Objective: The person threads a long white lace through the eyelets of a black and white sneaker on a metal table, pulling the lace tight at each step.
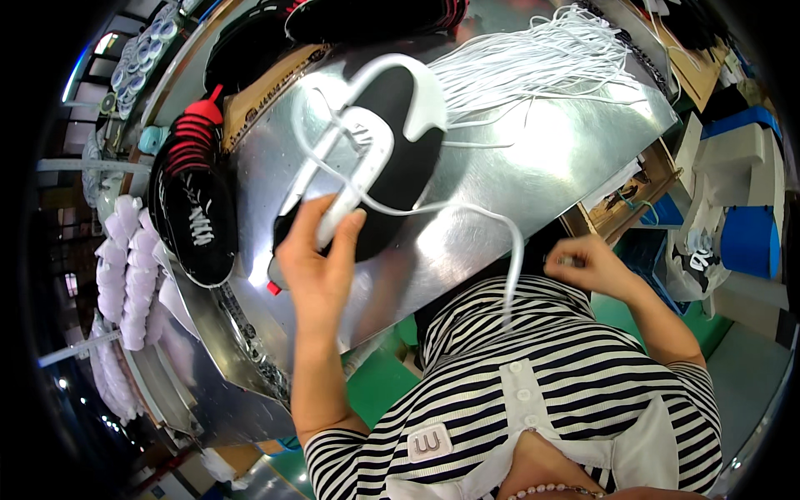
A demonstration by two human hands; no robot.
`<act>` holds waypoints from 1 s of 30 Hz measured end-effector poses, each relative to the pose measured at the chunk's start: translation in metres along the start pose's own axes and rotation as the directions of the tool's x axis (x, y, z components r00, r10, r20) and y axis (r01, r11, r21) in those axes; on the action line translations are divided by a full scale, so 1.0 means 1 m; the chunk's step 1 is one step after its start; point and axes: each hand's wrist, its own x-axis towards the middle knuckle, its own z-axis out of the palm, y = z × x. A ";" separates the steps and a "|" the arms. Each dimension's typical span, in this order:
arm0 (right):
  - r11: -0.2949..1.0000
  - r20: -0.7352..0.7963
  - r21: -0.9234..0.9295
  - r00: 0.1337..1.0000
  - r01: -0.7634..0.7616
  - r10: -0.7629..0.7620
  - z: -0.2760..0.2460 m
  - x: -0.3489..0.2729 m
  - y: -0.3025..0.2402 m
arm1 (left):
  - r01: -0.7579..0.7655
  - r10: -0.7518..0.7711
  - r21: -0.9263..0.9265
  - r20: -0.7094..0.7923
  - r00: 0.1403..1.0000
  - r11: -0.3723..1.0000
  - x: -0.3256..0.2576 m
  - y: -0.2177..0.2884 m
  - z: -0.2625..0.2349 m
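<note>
A black and white shoe (422, 172) lies on the metal table in front of me. My left hand (317, 254) is closed on its near part, thumb and fingers gripping the white lacing strip by the opening. From the shoe a loose white shoelace (475, 208) loops over the top, crosses the table edge and hangs down toward my striped shirt. My right hand (590, 265) is off the table to the right, by my waist, with its fingers curled in. Whatever it may hold is hidden.
A bundle of white laces (533, 67) spreads across the table's far side. Black shoes with red trim stand at the far edge, and a black shoe with red laces (196, 200) is at the left. An open drawer (625, 200) and a white and blue machine (733, 183) are at the right.
</note>
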 end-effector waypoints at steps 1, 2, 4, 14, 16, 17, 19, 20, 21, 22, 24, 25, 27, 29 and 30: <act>0.998 -0.069 -0.050 0.997 0.023 -0.027 -0.005 0.012 -0.006 | -0.020 0.021 0.055 -0.006 1.000 0.998 -0.003 -0.001 0.003; 0.999 -0.140 0.045 0.990 -0.008 0.014 -0.005 0.025 -0.015 | -0.023 0.023 0.026 -0.014 1.000 0.999 -0.005 0.003 0.005; 0.951 -0.239 0.264 0.966 0.161 -0.097 0.001 0.058 -0.044 | -0.125 0.126 0.111 -0.003 0.992 0.986 -0.009 0.005 0.008; 0.867 -0.035 0.453 0.976 0.208 -0.216 0.032 0.130 -0.107 | -0.429 0.443 0.403 0.063 0.894 0.809 -0.010 0.019 0.019; 0.821 -0.069 0.524 0.972 0.227 -0.225 0.041 0.132 -0.104 | -0.429 0.445 0.416 0.063 0.893 0.802 -0.011 0.020 0.020; 0.825 -0.103 0.507 0.968 0.247 -0.227 0.044 0.132 -0.105 | -0.432 0.449 0.429 0.067 0.891 0.793 -0.011 0.021 0.020; 0.803 -0.139 0.544 0.970 0.243 -0.200 0.050 0.132 -0.104 | -0.447 0.474 0.460 0.063 0.878 0.767 -0.009 0.022 0.025; 0.790 -0.157 0.563 0.970 0.242 -0.185 0.051 0.134 -0.103 | -0.456 0.488 0.474 0.062 0.870 0.753 -0.008 0.023 0.026; 0.798 -0.159 0.550 0.968 0.248 -0.192 0.053 0.136 -0.103 | -0.462 0.499 0.488 0.060 0.864 0.741 -0.007 0.024 0.026; 0.785 -0.168 0.560 0.964 0.264 -0.204 0.053 0.135 -0.104 | -0.467 0.509 0.502 0.059 0.858 0.728 -0.007 0.024 0.027; 0.761 -0.184 0.580 0.956 0.292 -0.227 0.053 0.133 -0.103 | -0.466 0.508 0.472 0.043 0.860 0.749 -0.008 0.027 0.027; 0.768 -0.184 0.563 0.953 0.304 -0.242 0.052 0.131 -0.102 | -0.464 0.506 0.457 0.034 0.862 0.759 -0.008 0.028 0.027; 0.783 -0.184 0.530 0.945 0.326 -0.270 0.049 0.127 -0.099 | -0.467 0.510 0.433 0.018 0.860 0.771 -0.007 0.028 0.027; 0.814 -0.075 0.493 0.947 0.307 -0.311 0.045 0.127 -0.100 | -0.477 0.520 0.405 0.006 0.854 0.780 -0.005 0.027 0.028; 0.828 -0.019 0.475 0.944 0.298 -0.329 0.044 0.127 -0.101 | -0.485 0.527 0.391 0.002 0.850 0.782 -0.004 0.025 0.028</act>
